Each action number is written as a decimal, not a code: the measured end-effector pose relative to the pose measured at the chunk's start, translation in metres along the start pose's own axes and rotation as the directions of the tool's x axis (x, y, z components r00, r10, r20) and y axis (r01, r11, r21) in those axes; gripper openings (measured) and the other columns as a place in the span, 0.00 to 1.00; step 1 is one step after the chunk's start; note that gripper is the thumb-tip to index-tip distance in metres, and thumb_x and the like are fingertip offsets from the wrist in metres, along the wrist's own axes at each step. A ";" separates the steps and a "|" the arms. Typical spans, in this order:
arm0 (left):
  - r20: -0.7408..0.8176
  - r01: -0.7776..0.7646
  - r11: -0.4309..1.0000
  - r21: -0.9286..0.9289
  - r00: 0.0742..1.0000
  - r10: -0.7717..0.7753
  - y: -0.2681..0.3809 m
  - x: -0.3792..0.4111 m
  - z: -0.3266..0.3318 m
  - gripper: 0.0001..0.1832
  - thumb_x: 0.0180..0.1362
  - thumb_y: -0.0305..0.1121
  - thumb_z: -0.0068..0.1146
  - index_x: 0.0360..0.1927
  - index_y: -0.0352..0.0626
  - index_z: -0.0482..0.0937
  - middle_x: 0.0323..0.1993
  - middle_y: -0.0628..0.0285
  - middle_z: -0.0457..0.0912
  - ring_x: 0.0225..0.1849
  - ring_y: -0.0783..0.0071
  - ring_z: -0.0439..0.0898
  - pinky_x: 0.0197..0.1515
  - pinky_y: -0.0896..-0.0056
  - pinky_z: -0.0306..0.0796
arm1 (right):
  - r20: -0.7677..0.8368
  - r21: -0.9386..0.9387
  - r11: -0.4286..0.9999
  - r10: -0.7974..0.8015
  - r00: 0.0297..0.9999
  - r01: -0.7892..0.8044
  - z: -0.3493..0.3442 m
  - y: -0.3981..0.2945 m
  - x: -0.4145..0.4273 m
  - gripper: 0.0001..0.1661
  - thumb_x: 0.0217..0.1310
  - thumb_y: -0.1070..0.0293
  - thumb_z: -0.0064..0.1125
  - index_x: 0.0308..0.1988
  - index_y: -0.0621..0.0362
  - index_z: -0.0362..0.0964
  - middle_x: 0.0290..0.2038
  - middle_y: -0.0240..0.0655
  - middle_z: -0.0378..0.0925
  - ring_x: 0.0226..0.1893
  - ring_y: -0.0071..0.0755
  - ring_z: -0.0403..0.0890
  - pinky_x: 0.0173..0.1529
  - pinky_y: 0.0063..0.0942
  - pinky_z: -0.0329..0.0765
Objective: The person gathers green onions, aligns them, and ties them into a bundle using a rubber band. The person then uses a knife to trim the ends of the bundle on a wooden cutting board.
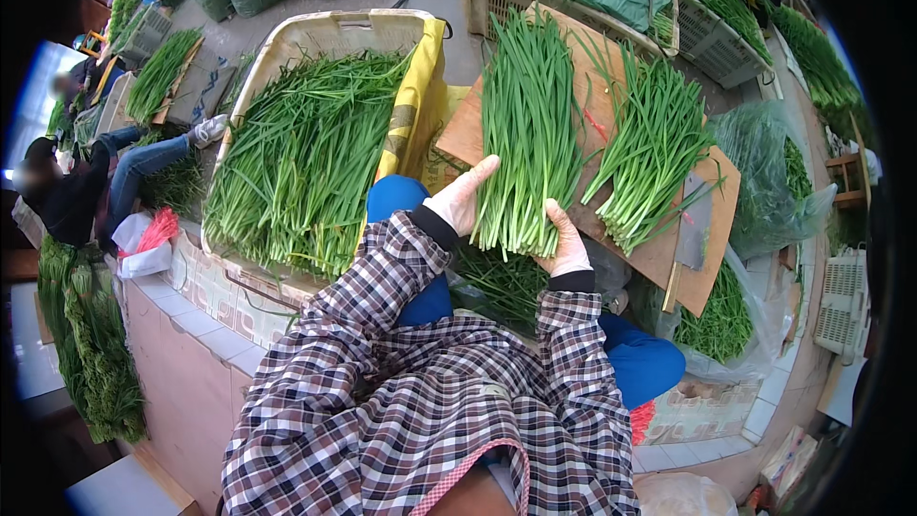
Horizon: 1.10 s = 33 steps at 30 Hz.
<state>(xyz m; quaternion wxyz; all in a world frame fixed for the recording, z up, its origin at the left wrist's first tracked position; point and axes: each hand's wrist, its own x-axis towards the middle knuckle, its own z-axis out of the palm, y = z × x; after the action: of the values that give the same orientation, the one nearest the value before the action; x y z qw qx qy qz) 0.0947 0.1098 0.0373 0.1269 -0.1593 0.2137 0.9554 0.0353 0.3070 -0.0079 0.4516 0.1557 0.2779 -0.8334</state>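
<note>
Between my two hands is a thick bunch of garlic chives [530, 136], leaves pointing away and pale cut ends towards me. My left hand [466, 193], in a thin pale glove, holds its left side, thumb up. On the right side my right hand [566, 240], gloved alike, grips near the stem ends. The bunch lies over a wooden board [466, 125]. A second, looser pile of chives [648, 150] rests on the board to the right. Beside that pile lies a cleaver [693, 222] with a brass-coloured handle pointing towards me.
At left stands a plastic crate [344, 20] full of chives, a yellow sack [419, 97] over its right side. Clear plastic bags of greens [763, 172] sit at right. Red ties [159, 229] lie left, near a seated person [68, 190]. More crates [501, 3] stand behind.
</note>
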 end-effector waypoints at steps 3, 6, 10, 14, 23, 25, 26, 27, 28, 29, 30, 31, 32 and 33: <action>-0.024 -0.051 0.998 -0.025 0.998 0.050 -0.002 0.001 -0.001 0.26 0.68 0.42 0.51 0.65 0.41 0.65 0.61 0.55 0.74 0.60 0.61 0.75 0.63 0.54 0.70 | 0.001 -0.015 0.999 0.036 0.999 -0.036 0.001 -0.005 -0.003 0.29 0.55 0.62 0.70 0.54 0.60 0.71 0.46 0.40 0.82 0.44 0.41 0.84 0.52 0.45 0.82; -0.004 -0.006 1.000 0.009 1.000 0.006 0.002 0.005 -0.004 0.25 0.66 0.38 0.54 0.64 0.39 0.66 0.59 0.54 0.76 0.58 0.61 0.77 0.62 0.55 0.71 | -0.003 -0.063 0.998 0.008 1.000 -0.008 0.006 -0.001 -0.001 0.29 0.55 0.63 0.70 0.54 0.61 0.70 0.46 0.40 0.82 0.42 0.40 0.84 0.48 0.41 0.84; -0.049 0.059 0.995 0.081 0.997 -0.055 0.001 0.015 -0.003 0.26 0.64 0.37 0.58 0.62 0.37 0.69 0.55 0.54 0.79 0.54 0.62 0.79 0.58 0.57 0.73 | 0.019 -0.256 0.954 -0.155 0.988 0.155 0.012 0.012 -0.003 0.34 0.56 0.61 0.69 0.59 0.62 0.66 0.51 0.38 0.78 0.47 0.37 0.81 0.53 0.35 0.80; -0.100 -0.026 0.977 0.210 0.994 0.048 -0.013 0.006 0.008 0.27 0.59 0.36 0.64 0.60 0.38 0.71 0.52 0.56 0.80 0.50 0.65 0.80 0.55 0.61 0.75 | 0.045 -0.388 0.908 -0.150 0.988 0.155 0.011 0.022 -0.001 0.43 0.53 0.59 0.73 0.63 0.61 0.62 0.56 0.36 0.74 0.53 0.35 0.76 0.56 0.32 0.75; -0.385 -0.528 0.833 0.164 0.743 0.547 -0.065 0.024 -0.001 0.18 0.59 0.30 0.62 0.51 0.36 0.75 0.43 0.58 0.82 0.40 0.69 0.81 0.45 0.66 0.76 | -0.149 -0.075 0.940 -0.341 0.928 0.333 0.003 0.054 0.016 0.30 0.55 0.73 0.65 0.58 0.62 0.68 0.52 0.38 0.77 0.49 0.39 0.79 0.56 0.35 0.76; -0.416 -0.574 0.808 0.134 0.707 0.571 -0.071 0.023 -0.014 0.20 0.62 0.35 0.60 0.54 0.37 0.73 0.48 0.58 0.80 0.47 0.67 0.80 0.51 0.65 0.74 | -0.114 0.070 0.948 -0.301 0.947 0.310 -0.002 0.066 0.021 0.34 0.54 0.71 0.67 0.60 0.60 0.66 0.54 0.39 0.76 0.51 0.41 0.79 0.58 0.38 0.76; -0.403 -0.569 0.808 0.156 0.710 0.578 -0.073 0.023 -0.021 0.22 0.62 0.38 0.60 0.56 0.38 0.72 0.49 0.58 0.80 0.49 0.67 0.79 0.53 0.65 0.74 | -0.095 0.060 0.946 -0.314 0.945 0.320 -0.006 0.067 0.022 0.35 0.53 0.70 0.68 0.61 0.60 0.65 0.54 0.39 0.76 0.52 0.42 0.78 0.58 0.38 0.76; -0.400 -0.573 0.799 0.179 0.700 0.592 -0.074 0.024 -0.023 0.22 0.62 0.38 0.60 0.56 0.38 0.72 0.50 0.58 0.79 0.49 0.67 0.79 0.52 0.65 0.74 | -0.073 0.047 0.943 -0.325 0.943 0.328 -0.005 0.068 0.022 0.36 0.53 0.70 0.68 0.61 0.60 0.65 0.55 0.39 0.75 0.52 0.42 0.78 0.58 0.38 0.76; -0.396 -0.578 0.791 0.202 0.690 0.606 -0.076 0.026 -0.025 0.23 0.63 0.38 0.60 0.57 0.38 0.71 0.50 0.58 0.79 0.49 0.67 0.79 0.52 0.65 0.74 | -0.068 0.042 0.944 -0.325 0.943 0.329 -0.005 0.068 0.022 0.36 0.53 0.69 0.68 0.61 0.60 0.65 0.55 0.39 0.75 0.52 0.42 0.78 0.58 0.38 0.76; -0.393 -0.583 0.781 0.225 0.680 0.620 -0.078 0.027 -0.027 0.23 0.63 0.38 0.60 0.57 0.38 0.71 0.51 0.58 0.79 0.49 0.67 0.79 0.52 0.65 0.74 | -0.063 0.037 0.944 -0.326 0.943 0.329 -0.005 0.069 0.021 0.36 0.53 0.69 0.68 0.61 0.60 0.65 0.55 0.39 0.75 0.52 0.42 0.78 0.58 0.38 0.76; -0.377 -0.589 0.777 0.221 0.683 0.625 -0.077 0.026 -0.021 0.24 0.63 0.39 0.60 0.58 0.38 0.70 0.52 0.59 0.78 0.49 0.68 0.79 0.52 0.65 0.74 | -0.063 0.030 0.942 -0.332 0.941 0.334 -0.004 0.067 0.019 0.36 0.53 0.69 0.69 0.61 0.60 0.65 0.55 0.39 0.75 0.52 0.42 0.78 0.58 0.38 0.76; -0.375 -0.593 0.778 0.208 0.686 0.623 -0.076 0.025 -0.016 0.22 0.63 0.36 0.60 0.57 0.38 0.70 0.51 0.60 0.78 0.48 0.69 0.79 0.52 0.66 0.73 | -0.071 0.007 0.939 -0.343 0.937 0.345 -0.003 0.065 0.018 0.36 0.53 0.69 0.69 0.61 0.60 0.65 0.55 0.39 0.75 0.52 0.41 0.78 0.58 0.38 0.76; -0.372 -0.596 0.779 0.195 0.690 0.621 -0.074 0.024 -0.010 0.21 0.63 0.34 0.60 0.56 0.38 0.71 0.50 0.60 0.79 0.48 0.70 0.78 0.52 0.68 0.73 | -0.079 -0.016 0.935 -0.355 0.932 0.355 -0.002 0.064 0.017 0.36 0.53 0.69 0.69 0.61 0.61 0.64 0.54 0.39 0.75 0.52 0.41 0.78 0.58 0.37 0.76; -0.372 -0.601 0.778 0.184 0.690 0.621 -0.073 0.022 -0.008 0.19 0.63 0.32 0.59 0.56 0.37 0.71 0.49 0.61 0.79 0.48 0.71 0.78 0.52 0.69 0.73 | -0.084 -0.039 0.932 -0.362 0.928 0.360 0.002 0.063 0.015 0.36 0.53 0.69 0.69 0.61 0.61 0.64 0.54 0.39 0.75 0.52 0.41 0.78 0.57 0.37 0.76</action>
<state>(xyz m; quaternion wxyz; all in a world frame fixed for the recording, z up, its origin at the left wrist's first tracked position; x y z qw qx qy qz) 0.0995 0.1743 -0.0043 -0.2425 -0.2738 0.2990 0.8814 0.0798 0.2686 -0.0345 0.2793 0.1342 0.3311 -0.8913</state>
